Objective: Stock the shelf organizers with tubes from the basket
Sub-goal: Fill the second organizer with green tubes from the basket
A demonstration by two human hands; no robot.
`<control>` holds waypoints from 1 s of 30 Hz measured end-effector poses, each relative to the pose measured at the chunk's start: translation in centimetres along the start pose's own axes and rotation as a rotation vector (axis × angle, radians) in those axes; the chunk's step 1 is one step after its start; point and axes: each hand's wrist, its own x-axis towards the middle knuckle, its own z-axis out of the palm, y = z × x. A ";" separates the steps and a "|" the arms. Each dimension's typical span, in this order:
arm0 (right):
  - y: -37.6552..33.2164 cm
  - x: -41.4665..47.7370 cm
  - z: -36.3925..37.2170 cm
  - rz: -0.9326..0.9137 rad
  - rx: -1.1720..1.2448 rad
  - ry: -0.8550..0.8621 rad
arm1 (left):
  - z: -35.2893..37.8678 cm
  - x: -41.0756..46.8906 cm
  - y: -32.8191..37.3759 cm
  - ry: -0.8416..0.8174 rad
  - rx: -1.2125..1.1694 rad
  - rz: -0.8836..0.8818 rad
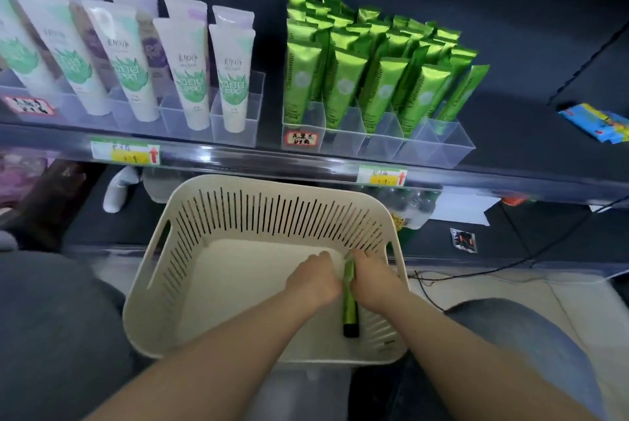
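Tube (350,310) top hidden between left hand (315,277), right hand (372,283)

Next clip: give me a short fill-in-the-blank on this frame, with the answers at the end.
1. The basket shows a single tube, coloured ___.
2. The left hand and right hand meet at its far end; its cap, nearer the person, is ___.
3. On the shelf, the green tubes stand to the ___ of the white tubes.
Answers: green; black; right.
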 end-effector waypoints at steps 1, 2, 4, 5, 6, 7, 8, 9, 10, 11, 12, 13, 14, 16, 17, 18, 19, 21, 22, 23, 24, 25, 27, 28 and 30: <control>0.0 0.6 0.6 0.017 0.005 -0.012 | 0.4 0.4 -0.5 -0.027 -0.019 -0.017; 0.0 1.2 1.1 0.034 -0.004 -0.025 | 0.7 0.8 -1.0 -0.050 -0.035 -0.034; -0.2 2.3 2.1 0.081 -0.039 -0.081 | 1.4 1.6 -2.1 -0.095 -0.069 -0.068; -0.3 2.7 2.5 0.109 -0.049 -0.111 | 1.7 1.9 -2.6 -0.120 -0.087 -0.086; -0.4 3.1 2.9 0.130 -0.055 -0.136 | 1.9 2.4 -3.1 -0.142 -0.107 -0.103; -0.5 3.6 3.3 0.146 -0.050 -0.150 | 2.1 2.7 -3.5 -0.166 -0.128 -0.120; -0.5 3.9 3.7 0.157 -0.037 -0.148 | 2.3 3.1 -3.8 -0.190 -0.150 -0.134; -0.5 4.2 4.3 0.177 -0.015 -0.138 | 2.4 3.4 -4.0 -0.211 -0.172 -0.145; -0.5 4.5 4.8 0.191 0.019 -0.118 | 2.5 3.7 -4.1 -0.227 -0.190 -0.151; -0.5 4.8 5.3 0.205 0.065 -0.089 | 2.6 4.0 -4.1 -0.241 -0.206 -0.154; -0.5 5.1 5.8 0.210 0.090 -0.056 | 2.7 4.2 -4.1 -0.250 -0.219 -0.151; -0.5 5.5 6.2 0.214 0.089 -0.036 | 2.9 4.5 -4.1 -0.258 -0.230 -0.147; -0.4 5.9 6.5 0.213 0.058 -0.033 | 3.0 4.6 -4.1 -0.268 -0.236 -0.144; -0.2 6.3 6.9 0.249 0.003 -0.070 | 3.3 4.7 -4.1 -0.286 -0.243 -0.145; -0.2 6.5 7.1 0.271 -0.014 -0.103 | 3.4 4.8 -4.3 -0.292 -0.244 -0.145; -0.2 6.7 7.5 0.283 -0.020 -0.121 | 3.5 4.8 -4.5 -0.298 -0.248 -0.148; -0.3 6.9 7.8 0.302 -0.015 -0.130 | 3.5 4.9 -4.7 -0.302 -0.252 -0.152; -0.6 6.9 8.4 0.302 -0.027 -0.179 | 3.5 5.0 -5.0 -0.300 -0.265 -0.168; -0.6 7.0 8.6 0.290 -0.043 -0.194 | 3.6 5.0 -5.1 -0.296 -0.270 -0.177; -0.6 7.1 8.7 0.298 -0.036 -0.192 | 3.6 5.1 -5.3 -0.292 -0.272 -0.185; -0.6 7.3 8.8 0.305 -0.023 -0.194 | 3.7 5.1 -5.5 -0.291 -0.272 -0.191; -0.5 7.5 9.0 0.309 0.001 -0.192 | 3.7 5.1 -5.6 -0.293 -0.267 -0.195; -0.3 7.8 9.2 0.343 0.077 -0.174 | 3.8 5.2 -5.9 -0.290 -0.255 -0.201; -0.2 8.0 9.3 0.359 0.127 -0.159 | 3.8 5.3 -6.0 -0.286 -0.251 -0.201; -0.2 7.9 9.2 0.371 0.199 -0.160 | 3.8 5.4 -6.1 -0.275 -0.245 -0.196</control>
